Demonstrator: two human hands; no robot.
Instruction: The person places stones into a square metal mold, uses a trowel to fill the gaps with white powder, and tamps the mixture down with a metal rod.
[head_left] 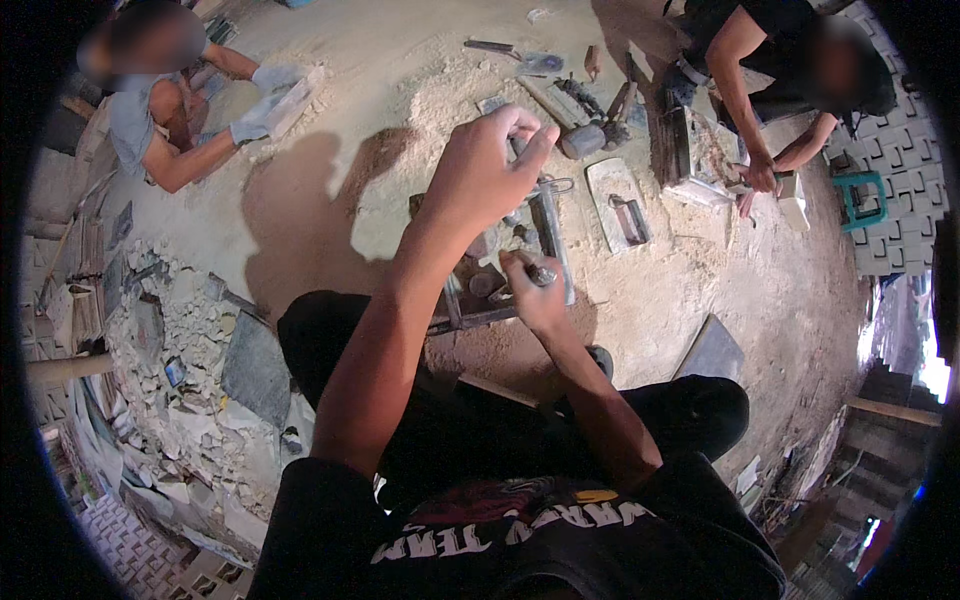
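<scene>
My left hand (490, 165) is raised over a dark rectangular metal frame (556, 240) on the floor, fingers curled closed. A greyish bit shows between its fingers, but I cannot make out what it is. Lower and closer to me, my right hand (537, 290) is closed around a short, dark, round-ended metal tool (541, 275). Its working end is hard to see. Inside the frame lie small dark and pale pieces, partly hidden by both hands and my left forearm. A thin wire loop (562, 185) shows at the frame's far edge.
Beyond the frame lie a mallet (582, 141), several hand tools and a pale slab (605, 180). One person (185, 150) works at far left, another (745, 100) at far right beside a block (695, 165). Rubble (170, 350) lies at left; a dark flat slab (712, 347) at right.
</scene>
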